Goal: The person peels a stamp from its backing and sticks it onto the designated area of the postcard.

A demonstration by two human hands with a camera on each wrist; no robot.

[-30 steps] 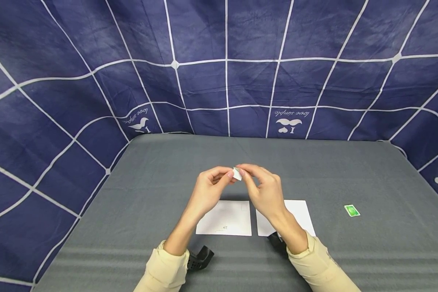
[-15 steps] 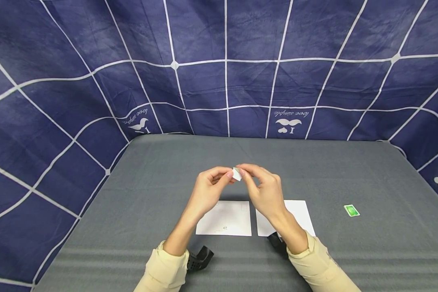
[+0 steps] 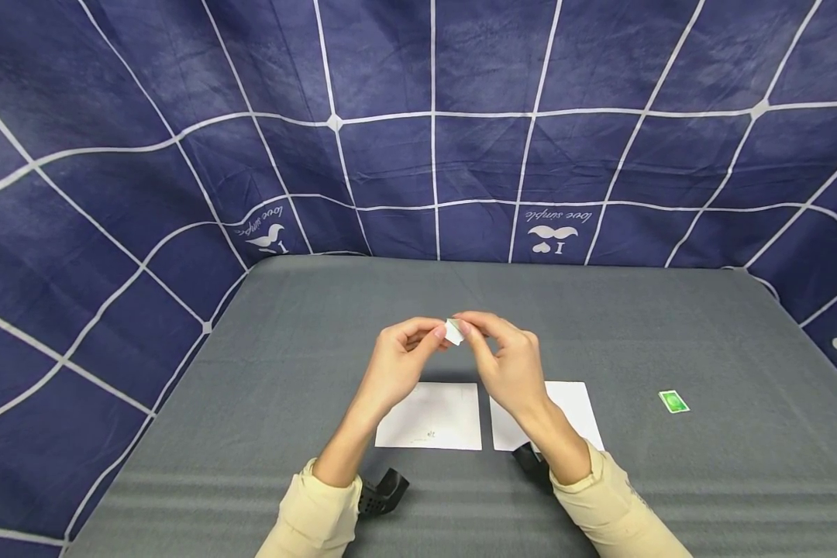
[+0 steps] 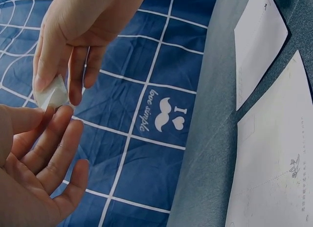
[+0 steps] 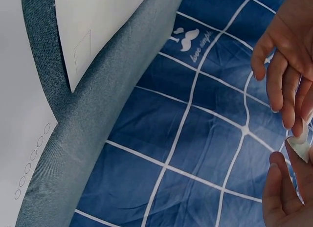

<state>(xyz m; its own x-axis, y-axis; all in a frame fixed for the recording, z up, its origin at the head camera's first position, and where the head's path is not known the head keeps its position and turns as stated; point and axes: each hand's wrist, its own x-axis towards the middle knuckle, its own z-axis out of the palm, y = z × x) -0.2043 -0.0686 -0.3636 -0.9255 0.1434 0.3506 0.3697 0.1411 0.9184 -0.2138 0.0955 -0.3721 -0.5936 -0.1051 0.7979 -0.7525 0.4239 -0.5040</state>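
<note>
Both hands meet at a small white stamp (image 3: 453, 333) held up above the table. My left hand (image 3: 397, 363) pinches its left side between thumb and fingertips. At the other side, the thumb and index finger of my right hand (image 3: 508, 364) pinch its edge. In the right wrist view the stamp (image 5: 299, 147) shows a serrated edge and looks bent. The left wrist view shows a thin flap on the pale stamp (image 4: 55, 95) between the fingertips. Its printed face is hidden.
Two white postcard-like sheets lie on the grey table (image 3: 307, 349): a left sheet (image 3: 428, 418) and a right sheet (image 3: 572, 411) partly covered by the right forearm. Off to the right sits a small green, white-bordered piece (image 3: 673, 401). A blue gridded cloth (image 3: 481, 155) hangs behind.
Both hands stay almost still, pinching the stamp. The right thumb has shifted very slightly to the right, and the stamp's visible outline is a little different.
</note>
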